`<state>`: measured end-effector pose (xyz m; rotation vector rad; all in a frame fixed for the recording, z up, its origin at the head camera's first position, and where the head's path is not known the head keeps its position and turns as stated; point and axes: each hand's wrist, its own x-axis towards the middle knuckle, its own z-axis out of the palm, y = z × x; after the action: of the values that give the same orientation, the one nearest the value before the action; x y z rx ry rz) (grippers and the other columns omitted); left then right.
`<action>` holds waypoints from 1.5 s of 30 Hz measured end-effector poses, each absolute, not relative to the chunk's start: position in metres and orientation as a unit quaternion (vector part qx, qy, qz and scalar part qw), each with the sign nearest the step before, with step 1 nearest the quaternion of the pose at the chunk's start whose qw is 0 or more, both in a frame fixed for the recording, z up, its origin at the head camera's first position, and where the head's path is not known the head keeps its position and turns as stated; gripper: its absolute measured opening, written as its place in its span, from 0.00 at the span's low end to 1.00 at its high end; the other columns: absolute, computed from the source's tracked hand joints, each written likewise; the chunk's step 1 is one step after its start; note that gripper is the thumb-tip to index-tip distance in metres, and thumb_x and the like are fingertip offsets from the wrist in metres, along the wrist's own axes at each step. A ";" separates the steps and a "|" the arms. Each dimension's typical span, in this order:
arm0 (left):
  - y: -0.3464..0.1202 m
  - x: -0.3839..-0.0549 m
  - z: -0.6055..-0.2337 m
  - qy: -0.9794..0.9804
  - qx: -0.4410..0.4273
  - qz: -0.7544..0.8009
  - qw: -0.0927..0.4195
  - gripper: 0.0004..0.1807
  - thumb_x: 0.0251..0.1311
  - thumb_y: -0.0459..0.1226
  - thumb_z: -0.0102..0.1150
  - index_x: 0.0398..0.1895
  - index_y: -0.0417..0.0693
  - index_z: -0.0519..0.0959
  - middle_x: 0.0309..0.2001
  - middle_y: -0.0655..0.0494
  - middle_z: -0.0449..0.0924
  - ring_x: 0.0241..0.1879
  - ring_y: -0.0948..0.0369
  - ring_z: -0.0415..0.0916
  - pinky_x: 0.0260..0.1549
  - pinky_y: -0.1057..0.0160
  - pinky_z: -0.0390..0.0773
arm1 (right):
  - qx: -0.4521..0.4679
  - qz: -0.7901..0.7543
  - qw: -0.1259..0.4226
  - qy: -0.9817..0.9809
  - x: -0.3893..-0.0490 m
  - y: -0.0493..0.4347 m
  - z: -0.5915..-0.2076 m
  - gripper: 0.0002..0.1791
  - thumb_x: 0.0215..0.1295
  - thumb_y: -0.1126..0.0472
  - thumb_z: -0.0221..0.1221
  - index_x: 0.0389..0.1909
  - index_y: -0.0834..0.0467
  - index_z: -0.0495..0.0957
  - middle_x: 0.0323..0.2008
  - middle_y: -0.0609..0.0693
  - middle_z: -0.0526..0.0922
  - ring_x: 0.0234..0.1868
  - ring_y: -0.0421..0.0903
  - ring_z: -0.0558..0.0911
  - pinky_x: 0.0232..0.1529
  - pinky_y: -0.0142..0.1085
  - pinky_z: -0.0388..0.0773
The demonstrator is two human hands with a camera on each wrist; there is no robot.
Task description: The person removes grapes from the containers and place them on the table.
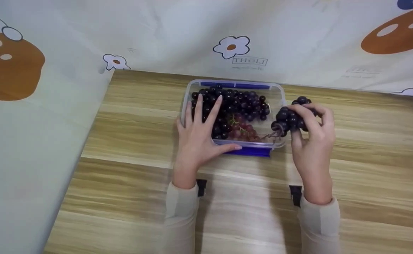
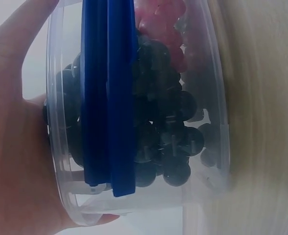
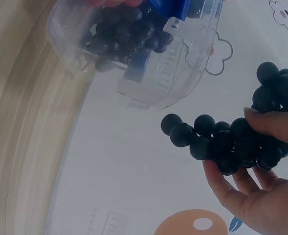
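Note:
A clear plastic box (image 1: 277,92) with blue clasps (image 1: 252,151) sits on the table. Dark grapes (image 1: 241,100) fill much of it, and a cluster of red grapes (image 1: 241,130) with green stems lies at its near side. Over the box's left part my left hand (image 1: 197,141) spreads its straight fingers, the thumb lying along the near rim. Beyond the right rim, my right hand (image 1: 314,141) grips a bunch of dark grapes (image 3: 222,142) between thumb and fingers, held up off the table. A brown stem (image 1: 275,134) hangs from that bunch at the box's right edge.
The wood-grain table (image 1: 128,137) extends left, right and in front of the box. Behind it rises a pale cloth (image 1: 178,38) printed with flowers and orange shapes. A black strap part (image 1: 201,187) shows at the left wrist, another (image 1: 295,195) at the right.

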<state>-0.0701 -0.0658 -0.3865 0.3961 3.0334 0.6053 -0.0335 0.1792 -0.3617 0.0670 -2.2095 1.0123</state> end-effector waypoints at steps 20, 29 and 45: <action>-0.069 -0.070 -0.382 0.966 0.123 0.226 0.023 0.70 0.43 0.76 0.70 0.87 0.70 0.46 0.86 0.39 0.38 0.82 0.31 0.38 0.72 0.18 0.45 | -0.085 0.372 0.377 -0.844 -0.027 0.221 -0.353 0.16 0.64 0.75 0.67 0.51 0.59 0.88 0.48 0.30 0.68 0.53 0.36 0.73 0.61 0.31 0.73; -0.070 -0.069 -0.381 0.969 0.117 0.215 0.023 0.70 0.44 0.77 0.70 0.87 0.69 0.47 0.86 0.39 0.39 0.82 0.31 0.39 0.72 0.18 0.46 | -0.124 0.364 0.350 -0.854 -0.025 0.224 -0.352 0.21 0.63 0.75 0.68 0.56 0.60 0.86 0.47 0.35 0.69 0.53 0.38 0.72 0.65 0.39 0.72; -0.070 -0.068 -0.380 0.968 0.112 0.224 0.035 0.69 0.44 0.77 0.68 0.87 0.70 0.46 0.86 0.40 0.41 0.83 0.32 0.36 0.73 0.19 0.42 | -0.230 0.339 0.239 -0.880 -0.027 0.239 -0.354 0.34 0.61 0.73 0.70 0.70 0.60 0.75 0.56 0.68 0.85 0.56 0.66 0.84 0.61 0.57 0.80</action>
<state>-0.0680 -0.0698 -0.3800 0.3453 2.9741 0.6876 -0.0268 0.2394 -0.3540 -0.6293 -2.4110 0.9298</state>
